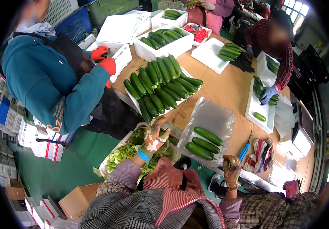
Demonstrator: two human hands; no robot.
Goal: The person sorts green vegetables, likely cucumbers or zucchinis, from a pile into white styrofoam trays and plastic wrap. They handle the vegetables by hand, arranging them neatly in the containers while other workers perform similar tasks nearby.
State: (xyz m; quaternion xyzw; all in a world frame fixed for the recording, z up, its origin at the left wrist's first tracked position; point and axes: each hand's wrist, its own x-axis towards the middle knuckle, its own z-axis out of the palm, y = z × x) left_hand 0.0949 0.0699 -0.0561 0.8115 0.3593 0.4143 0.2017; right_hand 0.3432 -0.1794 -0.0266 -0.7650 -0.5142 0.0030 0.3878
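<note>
**Three cucumbers on a clear bag, gloved hands on either side**

Three dark green cucumbers (pixel 204 142) lie side by side on a clear plastic bag (pixel 214 118), which is spread flat on the brown paper-covered table (pixel 229 87). They are smooth, slightly curved and much alike in length, set in a slanted row on the bag's near half.

The left hand (pixel 155 135), in a mottled work glove with a blue cuff, is just left of the bag, above a white tray of green leaf trimmings (pixel 124 154). Its fingers are loosely curled, half open, and whether they pinch anything cannot be told. The right hand (pixel 231 170), in the same kind of glove, sits at the bag's near right corner, fingers bent inward; it touches no cucumber, and what it grips, if anything, is unclear.

Beyond the bag, a white foam tray holds a heap of cucumbers (pixel 160 86). A person in a teal jacket with red gloves (pixel 105 59) stands left of that heap; the face is blurred. Right of the bag lie a blue-handled tool (pixel 244 152) and a striped cloth (pixel 262 154), partly cut off by the person's sleeve.
</note>
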